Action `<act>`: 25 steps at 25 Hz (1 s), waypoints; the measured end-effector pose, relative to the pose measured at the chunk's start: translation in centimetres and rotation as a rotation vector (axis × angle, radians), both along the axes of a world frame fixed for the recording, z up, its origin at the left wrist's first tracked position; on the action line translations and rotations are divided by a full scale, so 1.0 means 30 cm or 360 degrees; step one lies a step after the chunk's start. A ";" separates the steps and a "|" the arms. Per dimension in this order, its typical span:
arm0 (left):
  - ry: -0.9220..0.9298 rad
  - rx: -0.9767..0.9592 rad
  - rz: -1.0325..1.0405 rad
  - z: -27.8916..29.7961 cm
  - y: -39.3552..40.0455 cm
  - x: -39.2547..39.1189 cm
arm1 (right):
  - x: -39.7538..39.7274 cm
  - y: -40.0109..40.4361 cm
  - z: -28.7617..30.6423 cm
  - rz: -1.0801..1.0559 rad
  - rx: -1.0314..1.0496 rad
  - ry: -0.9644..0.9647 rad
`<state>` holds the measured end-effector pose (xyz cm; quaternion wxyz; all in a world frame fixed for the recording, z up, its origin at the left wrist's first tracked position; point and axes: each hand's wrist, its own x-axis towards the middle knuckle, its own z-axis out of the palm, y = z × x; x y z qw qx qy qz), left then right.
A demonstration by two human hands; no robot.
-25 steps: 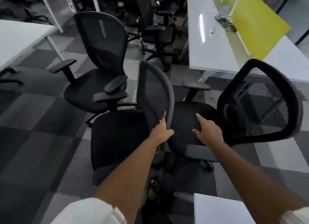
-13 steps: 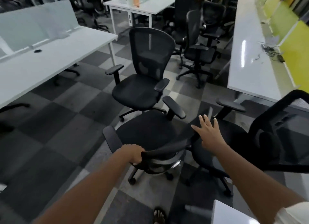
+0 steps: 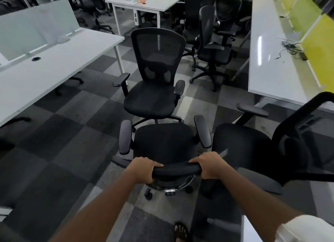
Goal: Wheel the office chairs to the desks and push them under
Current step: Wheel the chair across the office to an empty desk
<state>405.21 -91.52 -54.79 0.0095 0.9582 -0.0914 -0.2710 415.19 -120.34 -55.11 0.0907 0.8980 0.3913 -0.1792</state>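
Black mesh-backed office chair (image 3: 163,144) sits directly before me; my left hand (image 3: 144,170) and right hand (image 3: 209,166) both curl round its top edge. A second black chair (image 3: 153,90) stands just ahead, white desk (image 3: 54,66) left, open checkered carpet (image 3: 63,151) between.

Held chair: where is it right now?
Head view, bottom centre: the held chair sits in the aisle, both hands gripping its backrest top, left hand and right hand. Another chair faces it ahead; a third stands on its right.
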 end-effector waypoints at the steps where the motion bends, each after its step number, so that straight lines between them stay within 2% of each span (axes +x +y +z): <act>1: -0.0084 0.0019 -0.0033 -0.003 0.027 -0.013 | -0.030 0.023 -0.002 -0.0047 0.0036 0.0028; 5: -0.0221 0.0015 -0.0210 -0.009 0.145 -0.028 | -0.146 0.144 0.003 -0.0292 0.0097 0.0060; 8: -0.0294 -0.0001 -0.0323 -0.012 0.232 -0.037 | -0.253 0.231 -0.016 -0.0492 0.0040 -0.0039; 12: -0.0286 -0.0009 -0.0549 -0.072 0.366 -0.117 | -0.458 0.386 -0.044 -0.0771 -0.0016 -0.0066; 16: -0.0255 -0.0029 -0.0712 -0.044 0.506 -0.142 | -0.620 0.561 -0.020 -0.1029 -0.0055 -0.0057; 25: -0.0302 -0.0074 -0.0927 -0.048 0.806 -0.347 | -0.979 0.892 -0.011 -0.1236 -0.0038 -0.0061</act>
